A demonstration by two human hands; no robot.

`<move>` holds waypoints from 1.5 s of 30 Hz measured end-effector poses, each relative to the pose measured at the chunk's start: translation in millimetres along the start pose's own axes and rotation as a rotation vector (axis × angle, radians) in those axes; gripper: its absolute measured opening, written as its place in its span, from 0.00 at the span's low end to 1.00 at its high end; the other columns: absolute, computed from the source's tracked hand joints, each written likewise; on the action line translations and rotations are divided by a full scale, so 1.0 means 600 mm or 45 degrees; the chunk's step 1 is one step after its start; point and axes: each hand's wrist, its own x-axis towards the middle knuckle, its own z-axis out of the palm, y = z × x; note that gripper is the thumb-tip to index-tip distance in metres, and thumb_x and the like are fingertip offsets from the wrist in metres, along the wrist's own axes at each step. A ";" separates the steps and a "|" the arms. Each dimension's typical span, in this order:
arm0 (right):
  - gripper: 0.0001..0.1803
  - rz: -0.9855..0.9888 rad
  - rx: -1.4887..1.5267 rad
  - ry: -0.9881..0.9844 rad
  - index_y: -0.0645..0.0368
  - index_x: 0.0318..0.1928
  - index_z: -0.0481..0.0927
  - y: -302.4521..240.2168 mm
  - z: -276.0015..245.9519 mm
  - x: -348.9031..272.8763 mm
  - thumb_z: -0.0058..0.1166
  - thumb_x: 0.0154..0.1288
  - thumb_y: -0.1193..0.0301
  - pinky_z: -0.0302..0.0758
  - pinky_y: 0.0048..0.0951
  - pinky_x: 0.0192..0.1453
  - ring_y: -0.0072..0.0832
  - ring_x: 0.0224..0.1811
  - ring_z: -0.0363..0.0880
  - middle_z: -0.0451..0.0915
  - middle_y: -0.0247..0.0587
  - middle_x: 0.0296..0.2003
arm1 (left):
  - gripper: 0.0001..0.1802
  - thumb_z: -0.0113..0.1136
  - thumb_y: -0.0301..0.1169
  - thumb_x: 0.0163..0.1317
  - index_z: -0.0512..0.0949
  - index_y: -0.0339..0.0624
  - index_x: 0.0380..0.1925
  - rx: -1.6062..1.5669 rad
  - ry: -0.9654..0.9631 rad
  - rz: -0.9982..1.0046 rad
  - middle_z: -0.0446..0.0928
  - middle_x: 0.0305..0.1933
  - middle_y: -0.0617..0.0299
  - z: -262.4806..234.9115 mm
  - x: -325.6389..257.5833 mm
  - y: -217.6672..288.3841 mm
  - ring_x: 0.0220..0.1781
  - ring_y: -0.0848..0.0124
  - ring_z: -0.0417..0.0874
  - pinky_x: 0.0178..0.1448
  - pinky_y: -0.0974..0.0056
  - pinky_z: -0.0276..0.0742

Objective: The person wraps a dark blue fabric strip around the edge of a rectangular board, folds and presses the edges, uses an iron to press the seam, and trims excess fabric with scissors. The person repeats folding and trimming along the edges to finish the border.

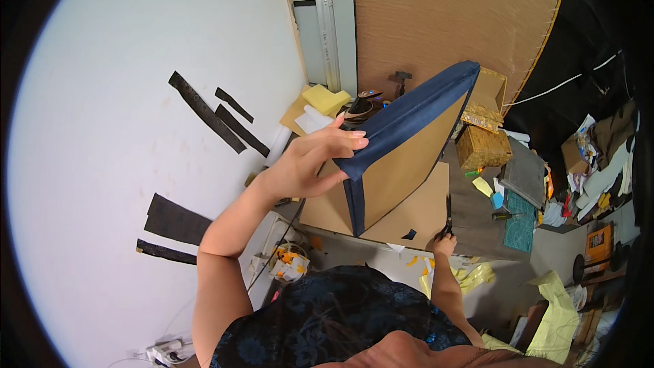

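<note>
A shallow box-like panel stands on edge in front of me, with a bare brown board face (402,163) and navy blue fabric (422,105) wrapped over its rim. My left hand (303,163) is closed on its upper near corner, fingers on top and thumb against the near side. Low at the right, by the table's front edge, my right hand (445,245) is closed round the handles of dark scissors (449,218). Their blades point away from me, to the right of the panel. A small navy fabric scrap (409,234) lies between the panel and the scissors.
Brown cardboard (436,187) lies under the panel. Right of it are a gold patterned box (484,148), a grey board (523,176) and a green cutting mat (520,225). A white wall (122,129) stands close on my left. Yellow scraps (477,277) litter the floor.
</note>
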 end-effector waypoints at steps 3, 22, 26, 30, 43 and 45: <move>0.28 0.088 -0.083 -0.062 0.63 0.55 0.71 -0.009 -0.012 0.010 0.63 0.61 0.59 0.73 0.48 0.63 0.52 0.60 0.71 0.73 0.55 0.55 | 0.14 0.70 0.17 0.52 0.77 0.35 0.38 0.099 -0.073 0.108 0.80 0.59 0.53 -0.012 0.007 -0.004 0.63 0.53 0.81 0.73 0.40 0.68; 0.27 -0.746 0.766 0.758 0.66 0.55 0.77 -0.218 -0.431 -0.164 0.68 0.54 0.74 0.75 0.30 0.41 0.33 0.36 0.76 0.77 0.46 0.38 | 0.16 0.74 0.31 0.52 0.82 0.33 0.36 0.153 -0.113 0.479 0.84 0.51 0.50 -0.030 0.034 -0.029 0.55 0.54 0.86 0.63 0.49 0.82; 0.28 -0.960 0.976 0.579 0.68 0.52 0.78 -0.294 -0.520 -0.217 0.73 0.50 0.71 0.70 0.25 0.36 0.28 0.35 0.74 0.76 0.42 0.36 | 0.15 0.72 0.23 0.53 0.83 0.36 0.42 0.336 -0.120 0.596 0.82 0.54 0.50 -0.023 0.030 -0.025 0.58 0.54 0.84 0.65 0.49 0.81; 0.25 -0.950 1.588 -0.139 0.70 0.42 0.81 -0.301 -0.540 -0.247 0.74 0.48 0.67 0.63 0.25 0.30 0.18 0.27 0.67 0.71 0.31 0.27 | 0.14 0.67 0.19 0.51 0.83 0.37 0.40 0.322 -0.110 0.601 0.80 0.58 0.49 -0.018 0.024 -0.028 0.60 0.52 0.82 0.65 0.47 0.81; 0.26 -0.621 1.680 -1.626 0.70 0.50 0.85 -0.318 -0.583 -0.125 0.74 0.52 0.67 0.66 0.17 0.32 0.12 0.28 0.72 0.78 0.26 0.28 | 0.15 0.66 0.12 0.45 0.78 0.39 0.33 0.275 -0.112 0.380 0.78 0.60 0.48 -0.015 0.020 0.003 0.59 0.50 0.83 0.65 0.45 0.80; 0.26 -0.602 1.681 -1.728 0.70 0.50 0.85 -0.328 -0.584 -0.102 0.74 0.53 0.67 0.66 0.17 0.33 0.13 0.28 0.72 0.78 0.26 0.28 | 0.16 0.66 0.11 0.43 0.78 0.39 0.32 0.278 -0.092 0.341 0.76 0.61 0.46 -0.013 0.016 0.007 0.59 0.49 0.83 0.65 0.45 0.80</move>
